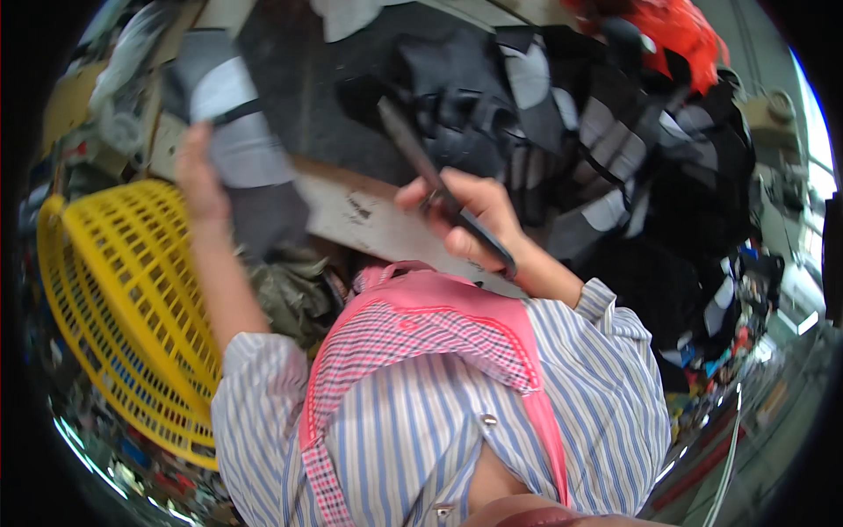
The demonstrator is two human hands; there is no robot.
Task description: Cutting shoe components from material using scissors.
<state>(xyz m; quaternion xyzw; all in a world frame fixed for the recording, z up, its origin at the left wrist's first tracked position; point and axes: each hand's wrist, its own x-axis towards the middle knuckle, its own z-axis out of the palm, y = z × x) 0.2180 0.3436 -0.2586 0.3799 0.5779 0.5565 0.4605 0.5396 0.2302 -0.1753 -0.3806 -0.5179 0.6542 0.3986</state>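
Observation:
At the left, my left hand [204,180], slightly blurred, grips the edge of a long grey, white and black fabric piece [250,145], which hangs toward me. My right hand [479,211] is closed round the dark handle of a long, narrow bladed tool [408,140]. The tool's blade slants up and to the left; whether it is scissors or a knife I cannot tell. The two hands are apart, and the blade does not touch the fabric piece.
A yellow plastic basket [132,290] stands tilted by my left forearm. Across the dark worktop [307,79] lie black glossy pieces [457,97] and a heap of grey and black pieces [615,140]. A red plastic bag [680,39] sits at the far right.

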